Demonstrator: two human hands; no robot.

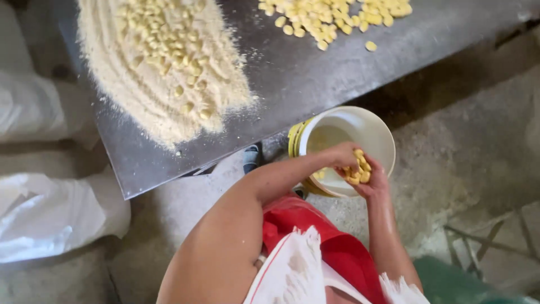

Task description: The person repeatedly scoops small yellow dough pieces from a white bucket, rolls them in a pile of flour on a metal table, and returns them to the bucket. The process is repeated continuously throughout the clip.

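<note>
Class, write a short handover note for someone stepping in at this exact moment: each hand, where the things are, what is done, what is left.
Left hand and right hand: cupped together over the white bucket on the floor, holding a clump of yellow pieces.
Things: more yellow pieces lie in the bucket; a flour heap with pieces mixed in and a bare pile of pieces lie on the metal table.
Done: some pieces already lie in flour.
Left: the handful and whatever remains in the bucket are not on the table.

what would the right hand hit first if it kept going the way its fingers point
Probably the left hand, which it cups small yellow pieces against over the white bucket; depth is unclear.
</note>
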